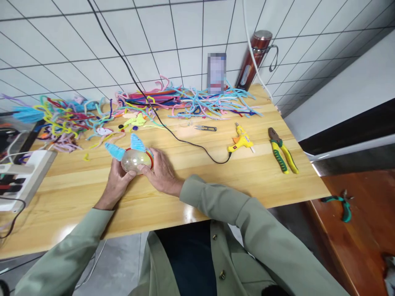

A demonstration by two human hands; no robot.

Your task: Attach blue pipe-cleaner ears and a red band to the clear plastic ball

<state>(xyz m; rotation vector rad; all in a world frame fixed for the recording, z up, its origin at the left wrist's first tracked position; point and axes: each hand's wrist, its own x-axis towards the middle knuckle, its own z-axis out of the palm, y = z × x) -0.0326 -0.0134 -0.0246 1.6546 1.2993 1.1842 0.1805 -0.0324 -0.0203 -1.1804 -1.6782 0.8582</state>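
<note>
A clear, rounded ball (132, 161) with two blue fuzzy ears (137, 142) and a red band along its right side rests low over the table. My left hand (119, 177) is closed around its left and lower side, thumb against the front. From the right, my right hand (160, 170) grips the same ball, its thumb pressed on the front surface. Fingers behind the ball are partly hidden. Beyond the hands lie a green-yellow fuzzy piece (135, 120) and a small white-and-pink piece (104, 131).
Pipe cleaners (197, 102) in many colours line the wall. To the right lie thread snips (206, 128), a corded yellow glue gun (242, 140) and pliers (281, 152). A phone (217, 74) and flask (254, 59) stand at the back. A power strip (37, 172) sits left.
</note>
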